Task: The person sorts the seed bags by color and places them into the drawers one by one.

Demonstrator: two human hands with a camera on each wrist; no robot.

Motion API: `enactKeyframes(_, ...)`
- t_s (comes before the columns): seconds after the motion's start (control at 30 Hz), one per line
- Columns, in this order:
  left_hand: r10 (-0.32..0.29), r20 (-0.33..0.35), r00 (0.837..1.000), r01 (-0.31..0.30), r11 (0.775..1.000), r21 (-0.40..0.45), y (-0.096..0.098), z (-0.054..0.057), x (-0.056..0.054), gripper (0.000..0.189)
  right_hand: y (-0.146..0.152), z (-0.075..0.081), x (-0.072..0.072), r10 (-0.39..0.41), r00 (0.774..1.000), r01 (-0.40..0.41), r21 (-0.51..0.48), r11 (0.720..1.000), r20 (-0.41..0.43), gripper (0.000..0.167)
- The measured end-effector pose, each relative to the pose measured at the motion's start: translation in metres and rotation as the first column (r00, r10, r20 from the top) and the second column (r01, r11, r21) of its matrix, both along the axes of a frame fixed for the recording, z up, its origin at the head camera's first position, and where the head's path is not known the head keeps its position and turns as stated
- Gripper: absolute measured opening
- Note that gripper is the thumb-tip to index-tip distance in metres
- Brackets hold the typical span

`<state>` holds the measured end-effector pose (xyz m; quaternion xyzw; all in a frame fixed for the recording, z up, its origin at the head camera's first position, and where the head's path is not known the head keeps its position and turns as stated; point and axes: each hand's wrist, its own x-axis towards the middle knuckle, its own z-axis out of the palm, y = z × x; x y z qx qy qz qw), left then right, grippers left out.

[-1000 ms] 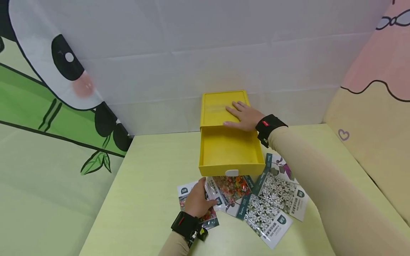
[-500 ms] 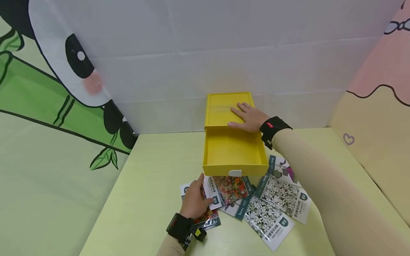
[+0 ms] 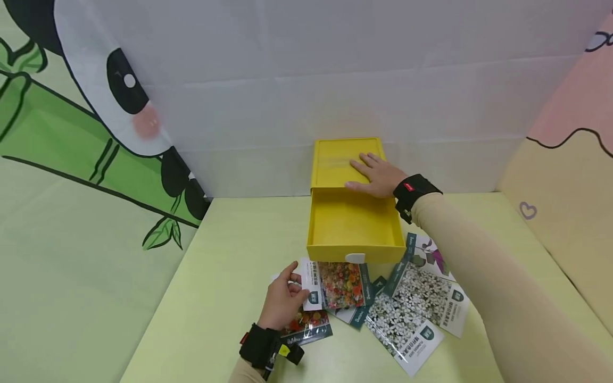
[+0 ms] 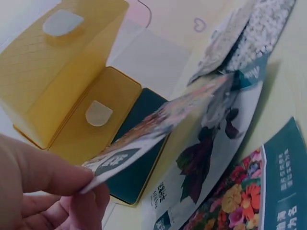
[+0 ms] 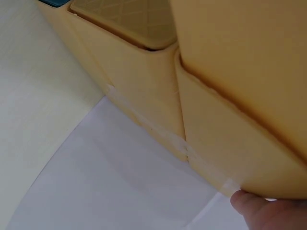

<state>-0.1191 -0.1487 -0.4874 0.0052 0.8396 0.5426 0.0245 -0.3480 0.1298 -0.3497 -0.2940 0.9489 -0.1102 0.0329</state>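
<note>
In the head view my left hand [image 3: 281, 300] pinches the edge of a flower-seed packet [image 3: 346, 284] that has an orange flower photo and a white label strip. The left wrist view shows that packet [image 4: 148, 127] tilted up between thumb and fingers, over other packets. A yellow drawer unit [image 3: 330, 159] stands against the back wall with its top drawer [image 3: 356, 255] pulled out, just beyond the held packet. My right hand [image 3: 378, 176] rests on the unit's top with fingers spread; its fingertip [image 5: 244, 203] shows at the unit's edge in the right wrist view.
Several more packets lie spread in front of the unit: a red-flower packet [image 3: 308, 325] at left, white-flower packets [image 3: 402, 324] at right, and a purple-leaf packet [image 4: 196, 165]. A dark green drawer front [image 4: 127, 182] sits below a yellow one. Printed cloth walls [image 3: 249, 117] enclose the table.
My left hand has lifted the edge of the orange-flower packet off the pile and drawn slightly left, turning the packet straighter. The right hand stays on the unit. The head view has shifted a little.
</note>
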Motion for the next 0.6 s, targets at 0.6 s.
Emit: enactKeyframes(0.6,0.051,0.029,0.998,-0.056,0.971,0.234,-0.024,0.02,0.008,0.056,0.0,0.004,0.004,0.004,1.0,-0.004,0.014,1.0,-0.015,0.091)
